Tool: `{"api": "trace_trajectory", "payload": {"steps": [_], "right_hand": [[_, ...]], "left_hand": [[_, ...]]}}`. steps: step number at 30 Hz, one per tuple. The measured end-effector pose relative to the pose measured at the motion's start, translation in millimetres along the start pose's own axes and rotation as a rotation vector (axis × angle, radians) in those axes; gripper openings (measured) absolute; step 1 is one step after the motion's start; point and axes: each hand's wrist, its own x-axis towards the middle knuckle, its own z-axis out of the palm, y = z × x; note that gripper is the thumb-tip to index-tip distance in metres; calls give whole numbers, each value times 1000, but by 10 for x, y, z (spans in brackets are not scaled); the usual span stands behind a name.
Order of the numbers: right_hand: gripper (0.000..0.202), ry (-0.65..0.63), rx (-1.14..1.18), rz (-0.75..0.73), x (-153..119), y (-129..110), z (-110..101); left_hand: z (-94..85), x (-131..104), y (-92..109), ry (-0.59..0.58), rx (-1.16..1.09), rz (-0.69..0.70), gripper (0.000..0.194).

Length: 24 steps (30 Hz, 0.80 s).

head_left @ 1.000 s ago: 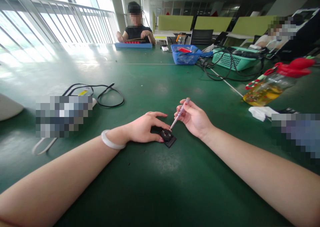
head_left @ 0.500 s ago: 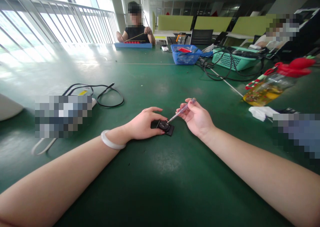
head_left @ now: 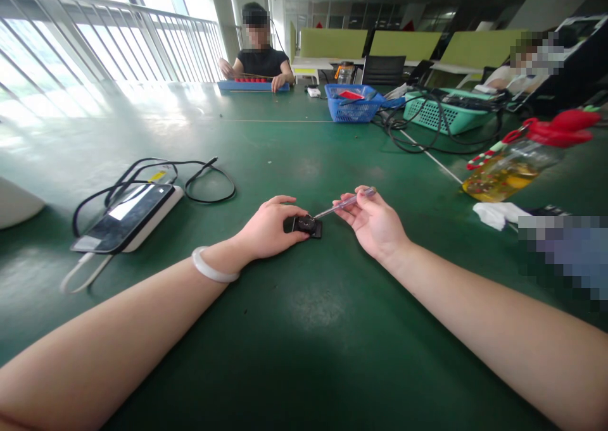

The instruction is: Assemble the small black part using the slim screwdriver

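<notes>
Between the thumb and fingers of my left hand [head_left: 270,230] sits a small black part with a round top and a flat square base [head_left: 307,226], low over the green table [head_left: 304,355]. A white bangle circles my left wrist. My right hand [head_left: 377,225] is closed around the clear handle of a slim screwdriver [head_left: 349,202]. Its thin metal shaft slants down to the left, and the tip meets the upper right side of the black part. Whether the tip sits in a screw is too small to tell.
A phone-like device with a white block [head_left: 137,219] and looped cables lies at left. A red-capped bottle [head_left: 506,171] leans at right near a white cloth [head_left: 498,214]. Farther back are a blue basket [head_left: 354,108], a green basket [head_left: 446,118] and a seated person [head_left: 259,61].
My left hand has shifted slightly up and left with the black part, which has turned a little. The screwdriver now lies flatter. Across the table, the other person's hand has come down.
</notes>
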Motion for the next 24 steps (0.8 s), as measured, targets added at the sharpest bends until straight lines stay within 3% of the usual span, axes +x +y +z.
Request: {"api": "trace_trajectory", "payload": {"steps": [6, 24], "right_hand": [[13, 8, 34, 1, -21, -13, 27], [11, -9, 35, -30, -22, -24, 22]], "left_hand": [[9, 0, -26, 53, 28, -77, 39], [17, -21, 7, 139, 122, 30, 33]]}}
